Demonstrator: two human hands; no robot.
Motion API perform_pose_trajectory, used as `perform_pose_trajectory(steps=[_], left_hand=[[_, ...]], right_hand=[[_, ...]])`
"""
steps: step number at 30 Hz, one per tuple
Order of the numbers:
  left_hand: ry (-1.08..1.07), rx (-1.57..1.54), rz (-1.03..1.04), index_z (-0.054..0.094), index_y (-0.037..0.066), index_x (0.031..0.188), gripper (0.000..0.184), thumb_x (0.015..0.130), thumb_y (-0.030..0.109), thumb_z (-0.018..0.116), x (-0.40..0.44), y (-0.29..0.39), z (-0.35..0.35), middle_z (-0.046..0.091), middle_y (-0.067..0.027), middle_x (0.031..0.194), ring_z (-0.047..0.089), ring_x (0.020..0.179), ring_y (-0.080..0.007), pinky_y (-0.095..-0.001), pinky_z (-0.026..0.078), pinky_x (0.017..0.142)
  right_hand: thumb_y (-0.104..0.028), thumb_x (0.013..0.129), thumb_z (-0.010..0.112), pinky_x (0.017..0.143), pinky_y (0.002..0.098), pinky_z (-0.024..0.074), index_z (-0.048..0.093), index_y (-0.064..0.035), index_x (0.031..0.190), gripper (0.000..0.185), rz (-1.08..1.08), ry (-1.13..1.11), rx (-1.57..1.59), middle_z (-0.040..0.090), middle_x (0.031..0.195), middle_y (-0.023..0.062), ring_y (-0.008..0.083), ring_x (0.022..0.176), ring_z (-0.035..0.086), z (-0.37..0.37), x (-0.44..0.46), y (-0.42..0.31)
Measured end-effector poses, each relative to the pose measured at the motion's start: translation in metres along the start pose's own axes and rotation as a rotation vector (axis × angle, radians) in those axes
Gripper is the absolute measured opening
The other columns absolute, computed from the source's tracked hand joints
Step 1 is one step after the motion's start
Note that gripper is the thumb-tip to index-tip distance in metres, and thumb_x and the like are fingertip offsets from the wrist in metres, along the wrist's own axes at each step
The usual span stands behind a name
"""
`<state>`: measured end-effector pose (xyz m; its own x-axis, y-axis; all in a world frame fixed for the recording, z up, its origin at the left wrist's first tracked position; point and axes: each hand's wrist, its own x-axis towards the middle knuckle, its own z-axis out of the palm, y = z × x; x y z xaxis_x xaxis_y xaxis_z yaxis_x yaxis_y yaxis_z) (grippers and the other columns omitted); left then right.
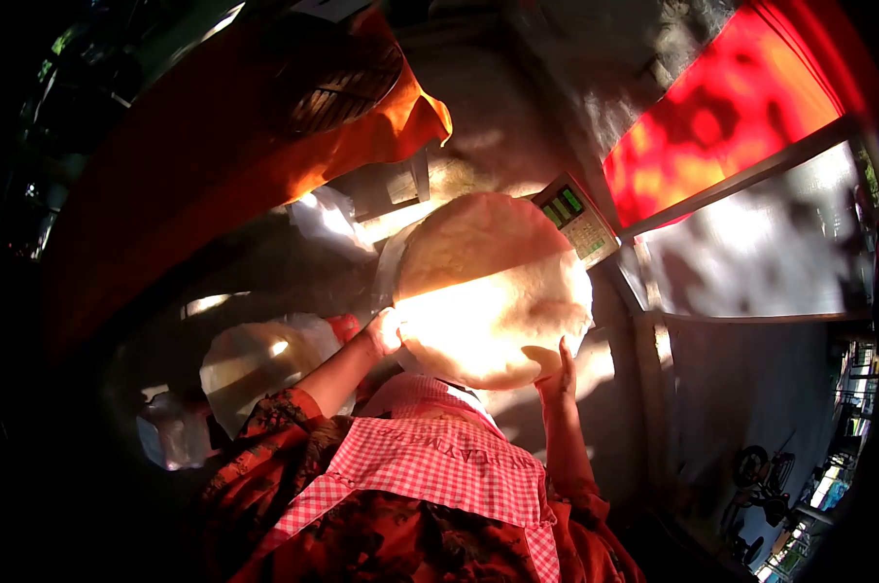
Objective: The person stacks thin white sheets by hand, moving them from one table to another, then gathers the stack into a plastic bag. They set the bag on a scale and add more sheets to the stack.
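Observation:
A large, round, pale disc [488, 282], looking like a stack of thin rice-paper sheets, is held level in front of my body. Bright sunlight washes out its lower half, and the upper half lies in shade. My left hand [387, 331] grips its left edge, with the fingertips lost in glare. My right hand [557, 377] holds the lower right edge, one digit pointing up along the rim. Just beyond the disc, a digital scale [583, 225] shows lit green digits; the disc hides part of it, and I cannot tell whether they touch.
Another round pale stack [245, 364] in clear plastic lies at left, near a clear plastic package [172, 430]. An orange cloth [361, 155] with a woven basket [347, 97] on it is at upper left. Red sheeting [721, 126] hangs at right. A motorcycle [765, 486] stands at lower right.

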<state>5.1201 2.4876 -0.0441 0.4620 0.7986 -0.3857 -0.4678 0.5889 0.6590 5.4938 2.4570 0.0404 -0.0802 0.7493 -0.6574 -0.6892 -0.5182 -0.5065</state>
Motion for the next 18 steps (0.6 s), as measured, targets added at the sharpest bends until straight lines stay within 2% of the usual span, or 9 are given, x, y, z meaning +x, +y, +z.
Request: perform_pose_trajectory(steps=[3,4,7,9,10,13,15,17,18], left_hand=[[0.236,-0.437,-0.131,0.051,-0.007,0.124,0.040,0.096,0.020,0.041,0.001,0.057,0.083,0.060,-0.0160,0.119,0.060,0.108,-0.0263,-0.0384,0.049,0.094],[0.239,-0.324,-0.150,0.048,-0.006,0.128,0.045,0.096,0.025,0.045,0.011,0.047,0.075,0.059,-0.0154,0.122,0.059,0.110,-0.0263,-0.0391,0.048,0.096],[0.351,-0.440,-0.238,0.062,0.001,0.097,0.019,0.085,0.013,0.054,0.021,0.058,0.087,0.066,-0.0095,0.093,0.063,0.087,-0.0221,-0.0358,0.052,0.083],[0.455,-0.363,-0.291,0.060,0.006,0.080,0.009,0.082,0.015,0.059,0.028,0.070,0.103,0.063,-0.0041,0.077,0.061,0.072,-0.0185,-0.0331,0.052,0.069],[0.513,-0.319,-0.286,0.059,0.008,0.075,0.009,0.081,0.015,0.061,0.034,0.075,0.113,0.060,-0.0016,0.072,0.058,0.065,-0.0167,-0.0306,0.049,0.060],[0.562,-0.273,-0.217,0.058,0.009,0.075,0.007,0.080,0.014,0.061,0.028,0.090,0.136,0.059,-0.0008,0.071,0.057,0.061,-0.0158,-0.0295,0.047,0.058],[0.504,-0.301,-0.248,0.058,0.007,0.086,0.005,0.083,0.010,0.057,0.022,0.083,0.118,0.056,0.0019,0.069,0.051,0.055,-0.0112,-0.0258,0.045,0.054],[0.052,-0.426,-0.146,0.058,0.004,0.101,0.015,0.089,0.010,0.051,0.027,0.028,0.029,0.057,0.0000,0.072,0.053,0.057,-0.0117,-0.0270,0.046,0.054],[0.015,-0.369,-0.160,0.057,0.002,0.112,0.023,0.093,0.011,0.047,0.025,0.019,0.016,0.061,-0.0031,0.080,0.058,0.064,-0.0149,-0.0304,0.048,0.056]], right_hand=[[-0.045,0.088,0.062,0.090,0.0459,0.0506,0.050,-0.0004,0.122,0.057,0.071,0.145,0.256,0.062,0.114,0.0167,0.0315,0.104,0.061,0.005,-0.007,-0.001],[-0.047,0.088,0.062,0.092,0.0466,0.0497,0.048,-0.0013,0.124,0.059,0.076,0.136,0.238,0.060,0.118,0.0171,0.0320,0.106,0.060,0.016,-0.020,-0.005],[-0.050,0.087,0.062,0.104,0.0523,0.0393,0.040,-0.0070,0.136,0.069,0.152,-0.081,0.381,0.046,0.138,0.0180,0.0339,0.126,0.045,0.028,-0.030,-0.008],[-0.052,0.086,0.063,0.106,0.0534,0.0352,0.039,-0.0079,0.139,0.072,0.097,-0.100,0.429,0.045,0.140,0.0153,0.0343,0.130,0.041,0.015,-0.020,-0.002],[-0.053,0.086,0.063,0.106,0.0531,0.0350,0.040,-0.0077,0.138,0.072,0.064,-0.103,0.423,0.045,0.140,0.0145,0.0339,0.130,0.041,0.008,-0.013,-0.003],[-0.057,0.084,0.062,0.105,0.0517,0.0357,0.045,-0.0053,0.134,0.074,-0.046,-0.125,0.438,0.046,0.142,0.0122,0.0311,0.127,0.045,-0.013,0.005,-0.013],[-0.058,0.082,0.064,0.105,0.0558,0.0337,0.046,-0.0025,0.132,0.077,-0.044,-0.116,0.464,0.050,0.137,0.0146,0.0331,0.127,0.044,-0.042,0.022,-0.026],[-0.060,0.082,0.062,0.099,0.0521,0.0414,0.044,0.0048,0.131,0.083,-0.044,0.077,0.187,0.053,0.130,0.0154,0.0323,0.119,0.050,-0.055,0.033,-0.035],[-0.060,0.083,0.061,0.097,0.0519,0.0431,0.042,0.0022,0.133,0.082,-0.049,-0.042,0.102,0.052,0.131,0.0158,0.0328,0.119,0.050,-0.047,0.037,-0.042]])
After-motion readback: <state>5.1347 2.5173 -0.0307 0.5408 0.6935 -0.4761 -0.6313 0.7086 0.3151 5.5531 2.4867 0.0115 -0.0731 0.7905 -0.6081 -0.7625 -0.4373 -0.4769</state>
